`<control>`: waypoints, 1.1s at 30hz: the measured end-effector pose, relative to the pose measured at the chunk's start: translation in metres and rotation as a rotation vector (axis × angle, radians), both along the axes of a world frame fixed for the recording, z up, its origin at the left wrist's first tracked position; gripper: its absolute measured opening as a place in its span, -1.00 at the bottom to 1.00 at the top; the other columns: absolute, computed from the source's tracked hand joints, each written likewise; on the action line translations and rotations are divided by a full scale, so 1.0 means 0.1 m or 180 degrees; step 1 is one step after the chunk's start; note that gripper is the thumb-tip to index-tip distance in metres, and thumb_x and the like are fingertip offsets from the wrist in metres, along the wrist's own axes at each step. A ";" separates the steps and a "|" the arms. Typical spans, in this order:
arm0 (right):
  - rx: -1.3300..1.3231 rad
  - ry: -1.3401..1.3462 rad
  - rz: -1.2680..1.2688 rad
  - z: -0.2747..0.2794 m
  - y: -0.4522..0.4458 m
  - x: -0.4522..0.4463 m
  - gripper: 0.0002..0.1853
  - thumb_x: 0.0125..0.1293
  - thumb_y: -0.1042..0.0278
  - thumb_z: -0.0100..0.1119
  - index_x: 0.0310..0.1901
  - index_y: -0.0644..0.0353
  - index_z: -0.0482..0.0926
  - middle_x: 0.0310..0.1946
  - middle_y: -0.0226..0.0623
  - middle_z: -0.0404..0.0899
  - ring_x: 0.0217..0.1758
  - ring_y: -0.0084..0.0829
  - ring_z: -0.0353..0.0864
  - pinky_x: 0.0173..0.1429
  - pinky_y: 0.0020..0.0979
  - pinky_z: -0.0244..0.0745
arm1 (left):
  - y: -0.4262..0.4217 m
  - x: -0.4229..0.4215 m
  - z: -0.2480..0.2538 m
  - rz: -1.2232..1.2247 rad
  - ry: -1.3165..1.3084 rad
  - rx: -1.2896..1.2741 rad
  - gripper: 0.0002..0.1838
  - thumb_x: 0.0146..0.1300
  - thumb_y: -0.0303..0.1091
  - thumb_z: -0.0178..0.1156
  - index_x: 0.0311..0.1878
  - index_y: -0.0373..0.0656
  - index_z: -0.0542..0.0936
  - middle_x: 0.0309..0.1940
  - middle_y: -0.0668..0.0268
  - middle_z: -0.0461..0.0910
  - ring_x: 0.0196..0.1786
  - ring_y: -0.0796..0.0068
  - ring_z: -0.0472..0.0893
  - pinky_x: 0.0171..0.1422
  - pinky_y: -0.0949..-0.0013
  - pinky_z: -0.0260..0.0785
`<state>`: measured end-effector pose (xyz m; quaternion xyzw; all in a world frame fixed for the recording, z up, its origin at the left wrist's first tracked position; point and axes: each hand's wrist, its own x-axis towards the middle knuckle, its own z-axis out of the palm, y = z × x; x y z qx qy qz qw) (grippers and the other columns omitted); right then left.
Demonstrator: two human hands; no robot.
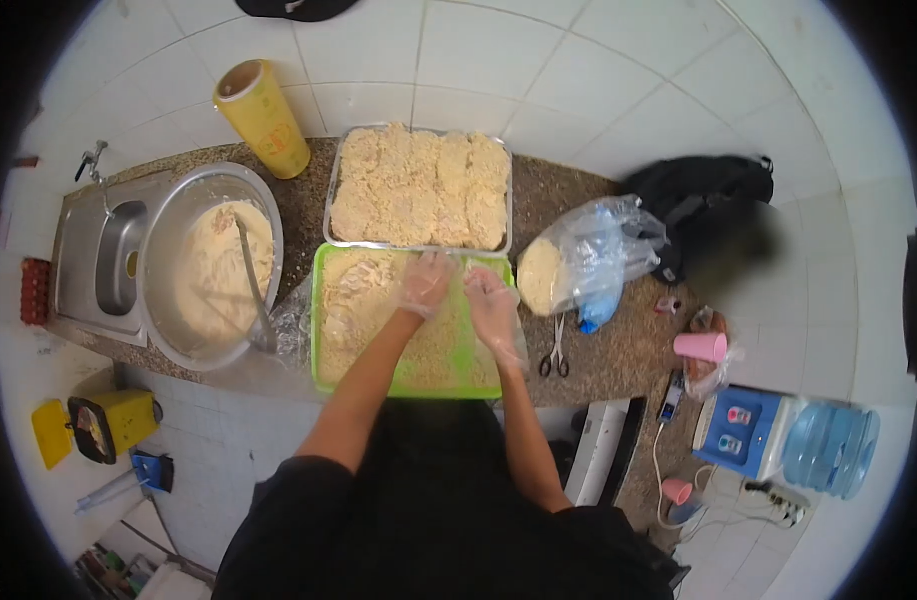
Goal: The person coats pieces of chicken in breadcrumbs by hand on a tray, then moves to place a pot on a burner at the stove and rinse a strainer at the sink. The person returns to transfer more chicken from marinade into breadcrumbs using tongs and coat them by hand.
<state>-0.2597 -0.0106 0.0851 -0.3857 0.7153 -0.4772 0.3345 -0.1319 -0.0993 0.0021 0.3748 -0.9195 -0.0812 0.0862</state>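
Observation:
Both my hands wear clear plastic gloves and are over a green tray spread with pale breadcrumbs. My left hand lies fairly flat at the tray's far side, fingers stretched out on the crumbs. Beside it, my right hand has its fingers curled inward; whatever they hold, if anything, is hidden. Crumb-covered pieces lie at the left of the green tray. Directly behind stands a metal tray filled with rows of breaded pieces.
On the left, a large metal bowl holds pale batter and a long-handled utensil, near a sink. A yellow film roll stands behind. To the right are a bag of crumbs, scissors, a black bag and a pink cup.

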 end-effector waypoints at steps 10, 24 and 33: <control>0.1420 0.2149 0.1272 -0.33 -0.13 0.20 -0.53 0.25 0.05 0.43 -0.05 0.36 0.68 -0.22 0.17 0.71 -0.15 0.05 0.73 -0.04 -0.08 0.57 | 0.23 0.62 0.66 0.1806 0.1716 0.0199 -0.74 0.40 -0.33 0.15 0.07 -0.12 0.69 -0.03 0.01 0.67 0.03 -0.02 0.64 0.12 0.01 0.49; 0.0008 0.0940 0.1296 0.82 0.35 0.69 -0.44 0.27 0.12 0.43 0.18 0.33 0.58 0.05 0.14 0.68 0.13 -0.04 0.69 0.11 -0.14 0.57 | 1.15 1.39 0.09 0.1153 0.1184 0.1535 -0.54 0.25 -0.32 0.27 0.22 -0.23 0.56 -0.05 -0.20 0.62 -0.02 -0.24 0.63 0.08 -0.11 0.48; 0.1902 0.0477 0.0588 -0.40 0.45 0.81 -0.11 0.14 0.06 0.51 0.34 0.57 0.38 0.04 0.30 0.66 0.04 0.12 0.72 0.11 -0.11 0.60 | 1.31 0.81 0.17 0.0988 0.1731 0.2259 -0.63 0.31 -0.27 0.26 0.10 -0.27 0.60 -0.14 -0.12 0.66 -0.07 -0.18 0.65 0.04 -0.05 0.50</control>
